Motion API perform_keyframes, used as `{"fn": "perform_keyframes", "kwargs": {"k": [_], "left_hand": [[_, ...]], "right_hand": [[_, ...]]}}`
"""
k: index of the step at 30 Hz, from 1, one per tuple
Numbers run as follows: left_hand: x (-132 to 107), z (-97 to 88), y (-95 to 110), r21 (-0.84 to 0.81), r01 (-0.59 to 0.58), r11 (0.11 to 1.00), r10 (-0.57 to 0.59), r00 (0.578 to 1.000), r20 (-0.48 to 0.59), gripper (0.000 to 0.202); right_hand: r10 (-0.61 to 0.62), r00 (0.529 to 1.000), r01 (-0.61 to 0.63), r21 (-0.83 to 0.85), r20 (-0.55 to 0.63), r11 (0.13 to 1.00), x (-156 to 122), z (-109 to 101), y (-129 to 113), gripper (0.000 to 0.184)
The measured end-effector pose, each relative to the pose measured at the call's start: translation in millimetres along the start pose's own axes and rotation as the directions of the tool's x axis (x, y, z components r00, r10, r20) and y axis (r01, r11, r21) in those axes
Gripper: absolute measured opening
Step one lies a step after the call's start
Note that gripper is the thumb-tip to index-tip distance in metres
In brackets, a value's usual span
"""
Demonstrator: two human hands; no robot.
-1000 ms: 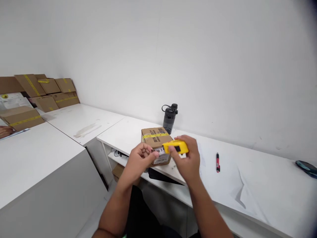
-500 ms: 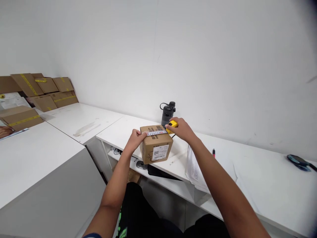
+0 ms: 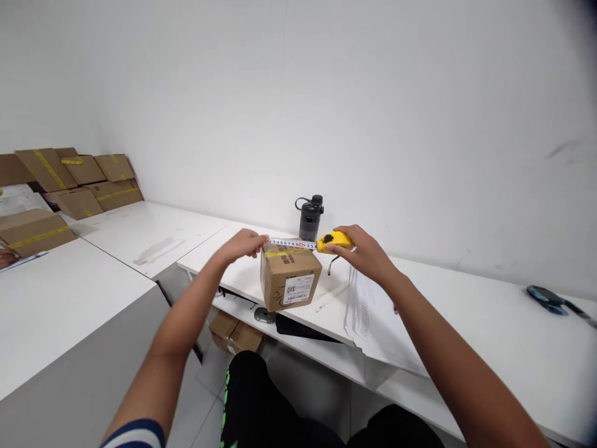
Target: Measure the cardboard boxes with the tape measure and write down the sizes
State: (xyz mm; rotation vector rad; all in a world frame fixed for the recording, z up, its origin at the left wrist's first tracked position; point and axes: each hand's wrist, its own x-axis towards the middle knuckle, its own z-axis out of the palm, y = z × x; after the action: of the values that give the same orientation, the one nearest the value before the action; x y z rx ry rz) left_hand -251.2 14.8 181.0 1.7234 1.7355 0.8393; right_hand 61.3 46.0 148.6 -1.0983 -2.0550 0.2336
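Note:
A small cardboard box (image 3: 289, 278) with yellow tape and a white label stands on the white desk (image 3: 466, 323). My left hand (image 3: 242, 242) pinches the end of a white measuring tape (image 3: 291, 243) at the box's far left top corner. My right hand (image 3: 364, 252) grips the yellow tape measure case (image 3: 333, 240) just right of the box. The tape stretches along the box's far top edge between the two hands.
A dark water bottle (image 3: 310, 218) stands behind the box by the wall. Papers (image 3: 373, 323) lie on the desk under my right forearm. A dark object (image 3: 550, 297) rests at the far right. Several taped cardboard boxes (image 3: 69, 183) are stacked at the far left. More boxes (image 3: 236, 333) sit under the desk.
A second ago both hands held the tape measure in front of the box. They pulled the tape out over the box's top, then shifted it back to the far edge.

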Motion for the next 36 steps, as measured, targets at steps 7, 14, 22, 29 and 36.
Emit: {"fn": "perform_keyframes", "kwargs": {"k": [7,14,22,29,36], "left_hand": [[52.7,-3.9,53.0,0.352,-0.088,0.932,0.055,0.993,0.101,0.037],[76.2,40.1,26.8,0.529,-0.051,0.847,-0.004,0.995,0.102,0.042],[67.7,52.7,12.1,0.581,-0.102,0.808,0.063,0.994,0.086,0.045],[61.4,53.6,10.3,0.536,-0.088,0.840,0.058,0.996,0.073,0.049],[60.5,54.3,5.4,0.498,-0.099,0.862,0.087,0.995,0.047,0.045]], "right_hand": [[0.020,0.939,-0.154,-0.366,-0.345,0.918,-57.6,16.7,-71.2,0.044],[0.042,0.970,-0.162,-0.511,-0.238,0.844,-55.5,50.4,-95.1,0.052],[0.173,0.983,-0.183,-0.422,-0.063,0.888,-41.5,48.5,-105.8,0.047],[0.188,0.982,-0.160,-0.408,0.028,0.899,-51.0,44.9,-100.7,0.046],[0.195,0.979,-0.149,-0.419,0.067,0.895,-51.8,36.6,-99.3,0.041]]}}
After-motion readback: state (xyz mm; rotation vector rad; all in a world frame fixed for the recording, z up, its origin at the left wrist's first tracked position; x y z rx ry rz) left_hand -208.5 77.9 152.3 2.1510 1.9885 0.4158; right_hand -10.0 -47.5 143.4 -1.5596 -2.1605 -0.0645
